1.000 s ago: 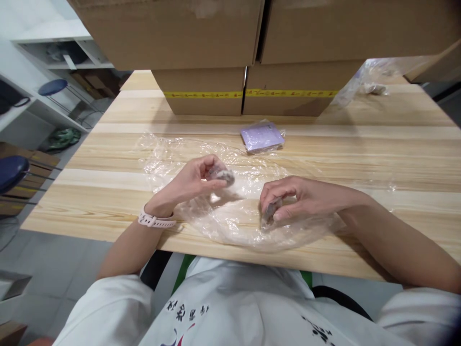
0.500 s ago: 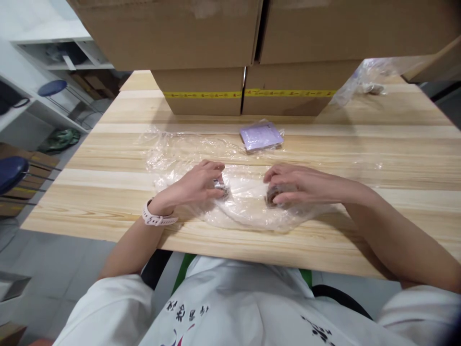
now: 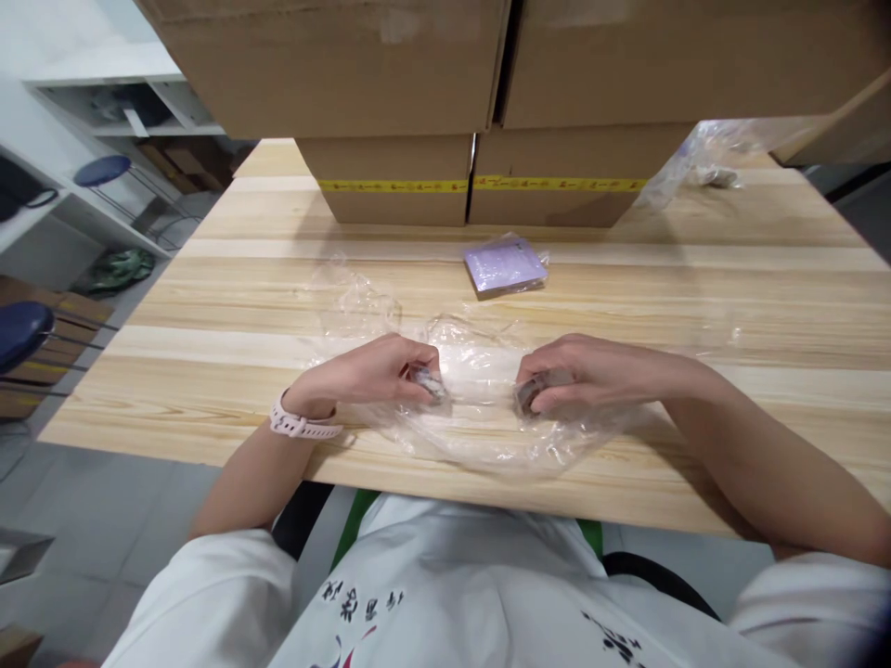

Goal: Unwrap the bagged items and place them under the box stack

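Note:
A clear, crinkled plastic bag (image 3: 480, 450) is spread over the table in front of me. My left hand (image 3: 400, 371), a pale pink band on its wrist, is closed with fingers curled round a bunched, greyish part of the bag. Opposite it, my right hand (image 3: 563, 376) is closed on another gathered part, which looks darker and brownish. Whether something small sits inside either bunch I cannot tell. Between the hands the plastic is drawn across a pale patch. Beyond them lies a flat purple packet (image 3: 507, 266) in clear wrap, apart from both hands.
Stacked cardboard boxes (image 3: 396, 181) with yellow tape stand at the back of the wooden table (image 3: 174, 343). More clear plastic (image 3: 716, 153) lies at the far right. Blue stools (image 3: 24, 334) and shelving are on the left, off the table.
Both hands have curled tighter and shifted slightly toward me. The far edge of the plastic has been drawn in from the purple packet toward my body.

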A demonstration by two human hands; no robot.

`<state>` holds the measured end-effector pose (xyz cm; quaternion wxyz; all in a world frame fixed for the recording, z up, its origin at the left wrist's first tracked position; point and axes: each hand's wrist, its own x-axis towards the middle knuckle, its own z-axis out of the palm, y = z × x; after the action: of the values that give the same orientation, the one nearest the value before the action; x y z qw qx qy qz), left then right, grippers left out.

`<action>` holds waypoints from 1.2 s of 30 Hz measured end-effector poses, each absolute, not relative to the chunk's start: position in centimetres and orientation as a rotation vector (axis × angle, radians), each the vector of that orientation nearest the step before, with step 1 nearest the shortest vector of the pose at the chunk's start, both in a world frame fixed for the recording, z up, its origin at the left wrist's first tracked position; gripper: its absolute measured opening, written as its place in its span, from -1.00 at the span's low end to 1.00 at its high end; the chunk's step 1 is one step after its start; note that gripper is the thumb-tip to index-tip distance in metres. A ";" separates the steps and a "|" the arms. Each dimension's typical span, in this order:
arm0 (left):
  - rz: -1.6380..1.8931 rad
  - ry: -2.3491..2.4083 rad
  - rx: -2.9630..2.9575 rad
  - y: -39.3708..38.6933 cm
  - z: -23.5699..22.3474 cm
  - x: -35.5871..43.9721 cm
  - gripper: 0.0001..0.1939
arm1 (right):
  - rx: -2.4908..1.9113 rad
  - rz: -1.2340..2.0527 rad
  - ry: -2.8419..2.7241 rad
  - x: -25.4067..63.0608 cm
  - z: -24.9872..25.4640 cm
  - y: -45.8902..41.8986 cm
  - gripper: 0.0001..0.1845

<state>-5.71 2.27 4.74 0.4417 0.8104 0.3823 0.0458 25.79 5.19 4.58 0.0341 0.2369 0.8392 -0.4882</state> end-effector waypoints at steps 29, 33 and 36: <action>1.282 0.869 1.921 0.5 2.5 -3.2 -0.88 | 1.471 -2.312 2.532 21.2 3.0 0.8 -0.82; 1.554 0.878 2.305 -0.1 1.8 -2.6 -0.77 | 1.346 -2.690 2.286 20.2 1.9 0.8 -0.75; 1.618 0.945 2.572 -0.2 1.3 -2.7 -0.64 | 1.111 -3.060 1.868 19.8 2.0 0.4 -0.59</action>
<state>-2.67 -0.18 1.33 -0.0201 0.8081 0.2968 0.5085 19.83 0.42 2.02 -0.3011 0.2822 0.4747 -0.7774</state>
